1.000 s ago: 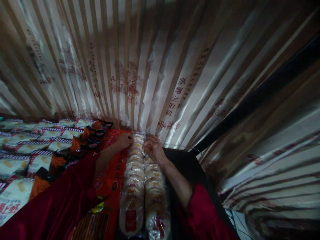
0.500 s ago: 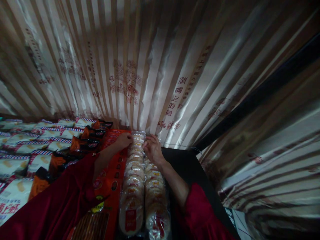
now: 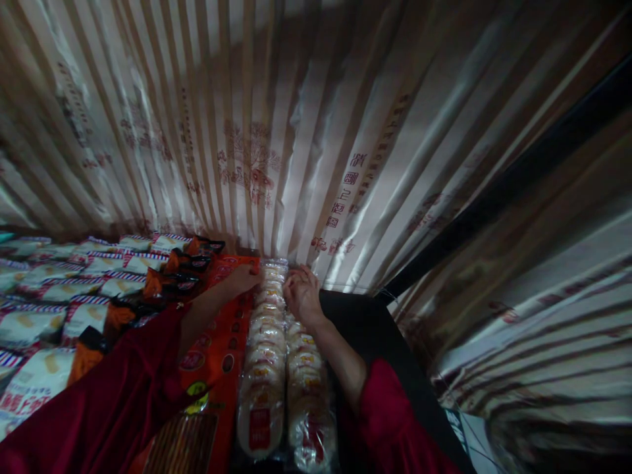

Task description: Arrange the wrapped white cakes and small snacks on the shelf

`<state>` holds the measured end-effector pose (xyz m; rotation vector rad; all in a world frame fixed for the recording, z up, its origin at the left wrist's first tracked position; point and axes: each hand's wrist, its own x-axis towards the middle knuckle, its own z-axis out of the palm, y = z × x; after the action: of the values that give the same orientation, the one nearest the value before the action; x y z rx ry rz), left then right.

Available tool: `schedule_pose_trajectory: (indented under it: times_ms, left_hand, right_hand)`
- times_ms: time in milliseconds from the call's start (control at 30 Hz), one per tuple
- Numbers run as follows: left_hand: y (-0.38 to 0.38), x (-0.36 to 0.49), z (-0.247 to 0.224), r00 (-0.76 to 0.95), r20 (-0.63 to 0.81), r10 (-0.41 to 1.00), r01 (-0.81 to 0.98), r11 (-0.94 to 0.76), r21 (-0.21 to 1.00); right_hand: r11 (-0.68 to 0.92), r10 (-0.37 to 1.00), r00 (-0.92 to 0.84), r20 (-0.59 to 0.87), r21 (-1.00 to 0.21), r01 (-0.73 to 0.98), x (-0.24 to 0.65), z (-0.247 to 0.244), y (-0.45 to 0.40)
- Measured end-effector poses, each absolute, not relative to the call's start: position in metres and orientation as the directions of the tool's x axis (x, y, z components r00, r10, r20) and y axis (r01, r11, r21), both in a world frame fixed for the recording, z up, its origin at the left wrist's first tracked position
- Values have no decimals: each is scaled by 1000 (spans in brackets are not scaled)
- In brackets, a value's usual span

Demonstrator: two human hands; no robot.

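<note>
Two rows of round, pale items in clear wrappers lie side by side, a left row (image 3: 261, 388) and a right row (image 3: 309, 395). My left hand (image 3: 245, 279) is at the far end of the left row, on its left side, its fingers closed at the wrapper's edge. Across from it, my right hand (image 3: 302, 293) is bent over the far end of the right row, with curled fingers. What either hand's fingertips pinch is too small and dark to make out. Orange-red flat packs (image 3: 217, 355) lie under my left forearm.
White bags with striped tops (image 3: 37, 326) and orange-black packets (image 3: 160, 284) fill the left. A black table surface (image 3: 365, 329) shows at right. Behind hangs a pleated printed curtain (image 3: 257, 131), crossed by a dark pole (image 3: 474, 210) at right.
My right hand's fingers have curled in more at the far end of the rows. My left hand stays in nearly the same place. The view has shifted slightly.
</note>
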<state>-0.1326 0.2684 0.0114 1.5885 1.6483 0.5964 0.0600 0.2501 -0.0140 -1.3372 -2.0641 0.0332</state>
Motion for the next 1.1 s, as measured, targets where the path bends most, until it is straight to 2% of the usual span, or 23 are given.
schedule_pose_trajectory:
  times_ms: [300,633,1100]
  left_hand:
    - [257,-135,16,65,-190,980,690,93,717]
    - [251,-125,8,-38,-155,987,692,138,708]
    - [251,-126,5,-30,-166,986,645,146,750]
  right_hand:
    - [470,825,-233,515,-396,789,61,-15,251]
    - [562,788,-330,520,-389,730,81,-17,238]
    - [480,852,-267,450,-471,740,84,-21,228]
